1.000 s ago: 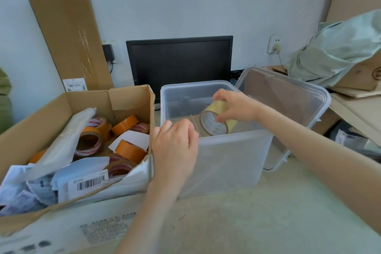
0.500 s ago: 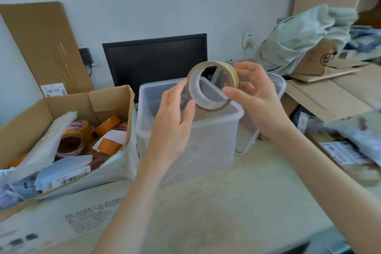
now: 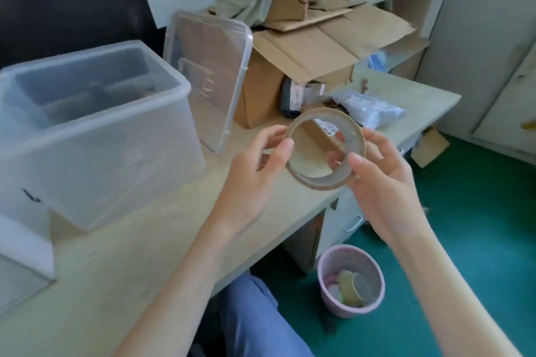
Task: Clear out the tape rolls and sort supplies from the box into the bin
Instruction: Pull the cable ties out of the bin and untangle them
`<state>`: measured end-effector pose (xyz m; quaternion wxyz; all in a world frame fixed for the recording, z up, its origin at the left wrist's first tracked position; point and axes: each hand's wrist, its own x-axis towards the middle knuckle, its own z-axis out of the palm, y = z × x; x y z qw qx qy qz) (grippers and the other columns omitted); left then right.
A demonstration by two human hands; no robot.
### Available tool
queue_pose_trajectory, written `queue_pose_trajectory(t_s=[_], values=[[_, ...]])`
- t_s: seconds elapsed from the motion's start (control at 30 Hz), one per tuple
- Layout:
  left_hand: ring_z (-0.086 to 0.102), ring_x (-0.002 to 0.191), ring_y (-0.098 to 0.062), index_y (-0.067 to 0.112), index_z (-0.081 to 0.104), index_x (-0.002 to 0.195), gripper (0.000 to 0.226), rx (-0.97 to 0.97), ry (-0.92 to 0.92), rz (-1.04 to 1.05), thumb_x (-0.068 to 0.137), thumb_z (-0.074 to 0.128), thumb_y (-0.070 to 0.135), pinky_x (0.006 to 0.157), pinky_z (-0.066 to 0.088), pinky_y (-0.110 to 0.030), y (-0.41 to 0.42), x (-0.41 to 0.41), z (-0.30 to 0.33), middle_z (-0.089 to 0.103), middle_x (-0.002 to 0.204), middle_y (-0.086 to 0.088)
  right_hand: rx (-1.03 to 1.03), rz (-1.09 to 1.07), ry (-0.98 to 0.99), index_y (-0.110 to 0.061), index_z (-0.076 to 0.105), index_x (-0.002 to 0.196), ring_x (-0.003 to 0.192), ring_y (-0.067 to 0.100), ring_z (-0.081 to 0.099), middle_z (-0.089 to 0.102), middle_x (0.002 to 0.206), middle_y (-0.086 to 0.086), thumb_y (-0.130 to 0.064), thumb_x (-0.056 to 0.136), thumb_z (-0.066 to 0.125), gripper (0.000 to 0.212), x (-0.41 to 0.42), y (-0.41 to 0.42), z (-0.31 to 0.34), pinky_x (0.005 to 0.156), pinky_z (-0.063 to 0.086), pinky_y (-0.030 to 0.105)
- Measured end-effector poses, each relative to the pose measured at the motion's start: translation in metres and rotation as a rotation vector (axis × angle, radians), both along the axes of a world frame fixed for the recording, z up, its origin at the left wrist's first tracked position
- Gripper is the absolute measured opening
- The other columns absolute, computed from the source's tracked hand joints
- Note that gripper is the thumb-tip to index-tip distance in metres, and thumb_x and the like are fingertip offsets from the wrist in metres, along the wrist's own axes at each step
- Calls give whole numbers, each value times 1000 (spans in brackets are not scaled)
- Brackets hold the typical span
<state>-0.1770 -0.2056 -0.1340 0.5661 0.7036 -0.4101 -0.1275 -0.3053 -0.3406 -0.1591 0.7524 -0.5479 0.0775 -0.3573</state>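
Observation:
A nearly used-up tape roll (image 3: 353, 139), mostly a brown cardboard ring, is held up over the table's right edge between both hands. My left hand (image 3: 261, 165) pinches its left rim with thumb and fingertips. My right hand (image 3: 377, 171) grips the right side, thumb on the front and fingers behind. The clear plastic bin (image 3: 95, 136) stands to the left on the table, its inside blurred. The cardboard supply box is out of view, apart from a white corner (image 3: 23, 246) at the far left.
The bin's clear lid (image 3: 208, 78) leans against a brown carton (image 3: 290, 66). Plastic-wrapped parcels (image 3: 368, 110) lie at the table's far end. A pink mesh wastebasket (image 3: 351, 281) holding tape rolls stands on the green floor below. A black monitor (image 3: 66, 6) stands behind the bin.
The view has swung right and down. Both hands carried the tape roll away from above the bin to the right, over the table edge above the wastebasket.

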Motion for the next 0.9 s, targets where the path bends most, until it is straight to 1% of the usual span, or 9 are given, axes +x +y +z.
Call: queue_pose_trajectory(t_s=[0.17, 0.27, 0.37, 0.43, 0.53, 0.6, 0.67, 0.77, 0.9], values=[[58, 106, -1, 32, 54, 123, 28, 122, 78, -165, 97, 47, 38, 95, 48, -28, -45, -42, -47, 63, 115, 13, 125, -125, 130, -9, 53, 120, 98, 26, 65, 61, 120, 14, -39, 63, 85, 72, -60, -28, -54, 85, 53, 37], [50, 120, 0, 31, 45, 134, 36, 249, 96, -276, 100, 38, 39, 104, 40, -31, -66, -59, -89, 55, 129, 13, 176, -148, 258, -20, 60, 113, 101, 28, 67, 63, 120, 11, -43, 62, 85, 61, -89, -45, -89, 79, 56, 37], [44, 127, -1, 30, 41, 140, 40, 387, 183, -332, 100, 37, 39, 110, 35, -34, -84, -69, -144, 49, 138, 12, 211, -119, 406, -19, 60, 115, 97, 21, 67, 66, 118, 5, -34, 73, 78, 48, -108, -59, -131, 78, 55, 30], [51, 120, -2, 35, 48, 129, 29, 441, 348, -322, 100, 41, 33, 107, 40, -35, -93, -71, -183, 55, 131, 11, 275, -116, 488, -16, 59, 117, 94, 18, 66, 68, 115, 4, -24, 79, 70, 40, -114, -64, -166, 76, 53, 28], [58, 106, -2, 37, 52, 112, 18, 541, 591, -240, 101, 41, 28, 91, 49, -23, -106, -75, -235, 61, 120, 5, 393, -107, 617, -19, 62, 113, 91, 18, 62, 67, 112, 8, -17, 87, 62, 27, -111, -67, -225, 75, 53, 28], [58, 107, -12, 27, 53, 120, 24, 617, 771, -134, 101, 39, 31, 80, 49, -22, -114, -75, -263, 60, 123, -1, 481, -139, 709, -22, 63, 111, 86, 14, 62, 70, 106, 4, -17, 89, 64, 22, -104, -66, -260, 75, 52, 28], [55, 114, -20, 23, 50, 130, 33, 675, 912, -45, 101, 38, 35, 83, 45, -30, -123, -74, -289, 58, 128, -2, 576, -179, 779, -23, 65, 106, 72, 7, 63, 72, 89, -5, -19, 91, 62, 15, -91, -68, -290, 74, 48, 29], [50, 121, -23, 24, 44, 136, 37, 751, 974, -12, 102, 37, 34, 91, 41, -34, -137, -69, -314, 53, 133, 0, 745, -237, 826, -22, 65, 92, 56, 9, 58, 62, 73, -5, -21, 94, 57, 8, -71, -77, -327, 66, 43, 28], [51, 121, -22, 18, 44, 139, 39, 861, 904, -68, 102, 38, 29, 95, 37, -32, -147, -56, -330, 51, 136, -3, 1028, -361, 815, -15, 58, 93, 68, 22, 62, 61, 81, 4, -20, 94, 57, 5, -50, -96, -357, 65, 49, 31]])
